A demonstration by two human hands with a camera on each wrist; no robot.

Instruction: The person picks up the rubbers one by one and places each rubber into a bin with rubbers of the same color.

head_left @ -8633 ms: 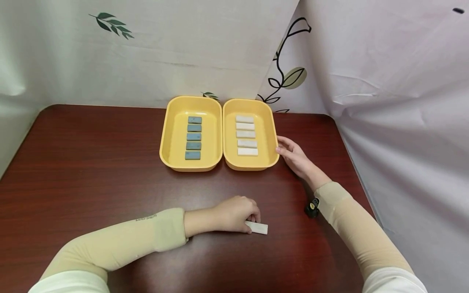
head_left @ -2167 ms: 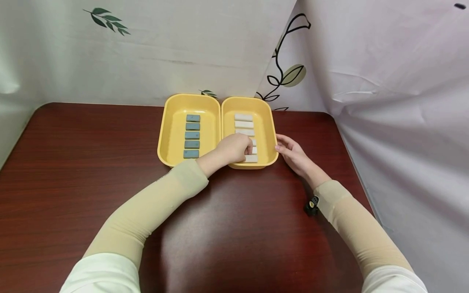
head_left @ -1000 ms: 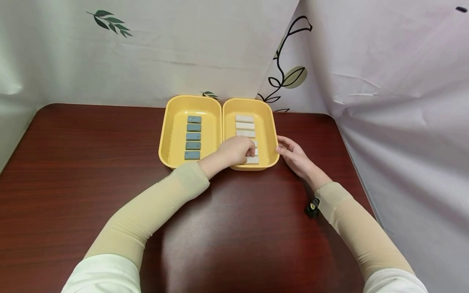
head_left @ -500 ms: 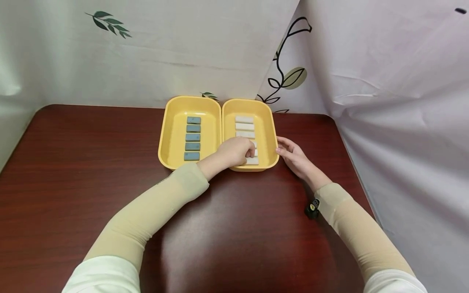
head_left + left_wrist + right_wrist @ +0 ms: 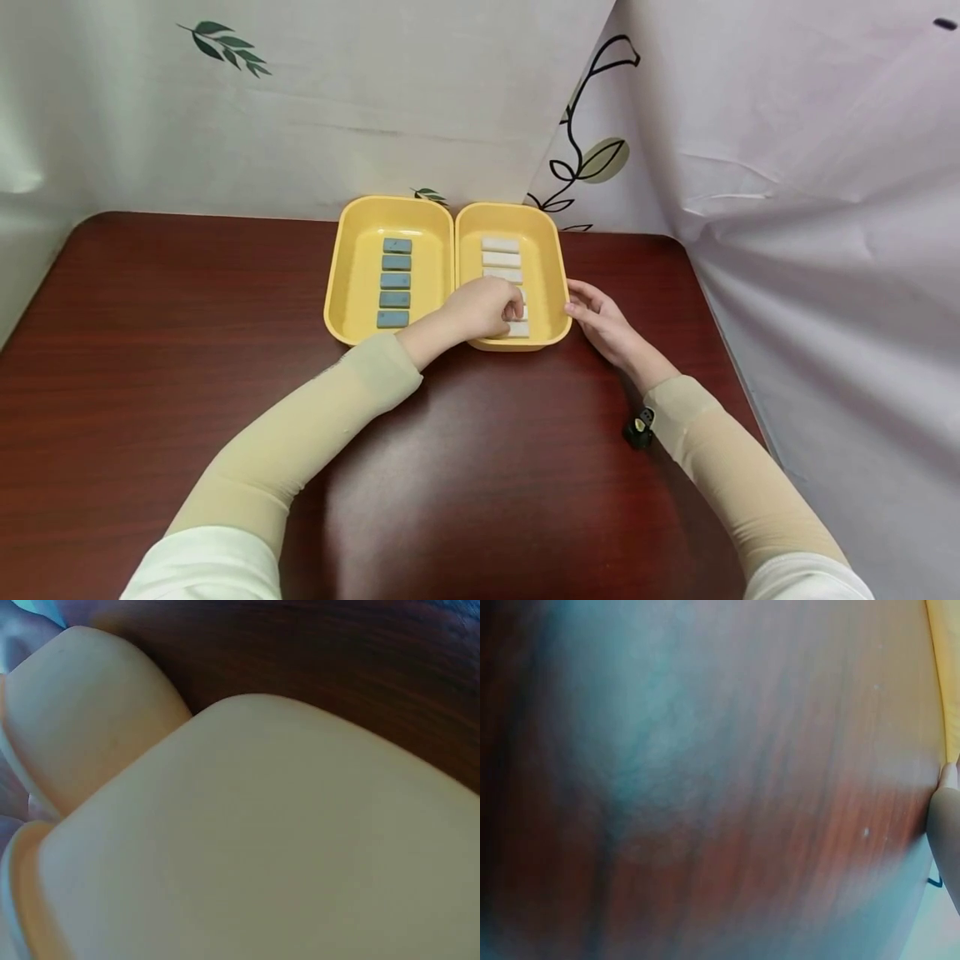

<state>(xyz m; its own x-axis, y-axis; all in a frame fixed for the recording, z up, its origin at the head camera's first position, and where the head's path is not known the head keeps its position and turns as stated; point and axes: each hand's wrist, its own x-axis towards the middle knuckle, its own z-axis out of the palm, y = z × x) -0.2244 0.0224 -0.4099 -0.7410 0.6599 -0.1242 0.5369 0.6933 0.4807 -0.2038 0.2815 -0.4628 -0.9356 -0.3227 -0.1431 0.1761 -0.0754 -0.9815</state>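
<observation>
In the head view my left hand point(image 5: 483, 308) is inside the right yellow tray point(image 5: 555, 250), its fingers loosely bent. Thumb and forefinger stand slightly apart, right at the front white rectangular block point(image 5: 518, 330), overlapping its left end. More white blocks point(image 5: 501, 259) lie behind it in one column, partly hidden by the hand. My right hand point(image 5: 609, 327) rests with extended fingers and thumb against this tray's right rim. The right wrist view catches a bit of this hand point(image 5: 946, 814) beside the yellow wall. Mostly the sleeve point(image 5: 262, 825) fills the left wrist view.
A second yellow tray point(image 5: 333, 275) stands side by side with the first and holds a column of blue-grey blocks point(image 5: 395, 281). Both stand at the back of the dark red-brown table point(image 5: 187, 375), close to a white curtain point(image 5: 300, 125). A small black device point(image 5: 639, 427) sits by the right sleeve.
Earlier my left hand pinched a white block on the table in front; that block now lies in the right tray. Since half a second ago its thumb and forefinger have parted slightly. The right hand stays put.
</observation>
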